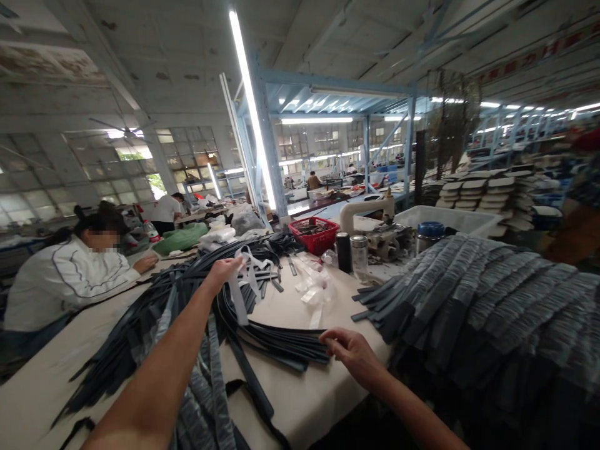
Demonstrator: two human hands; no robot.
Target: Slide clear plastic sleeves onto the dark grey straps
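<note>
My left hand (225,273) is closed on a loose tangle of thin white plastic strip (239,297), which hangs over the dark strips behind it. Low on the right, my right hand (349,353) has its thumb and fingers pinched at the free end of a bundle of long, flat dark grey strips (276,342). That bundle curves across the pale table (300,409). More crumpled white plastic strip (314,284) lies between the two hands. Beneath my left forearm run other dark strips (213,375), some wrapped in clear film.
A large film-wrapped heap of dark strips (469,294) rises on the right. Behind stand a red basket (315,234), a black bottle (344,253), a clear jar (359,255), a sewing machine (368,212) and a white bin (450,219). A person in a white jacket (70,275) sits left.
</note>
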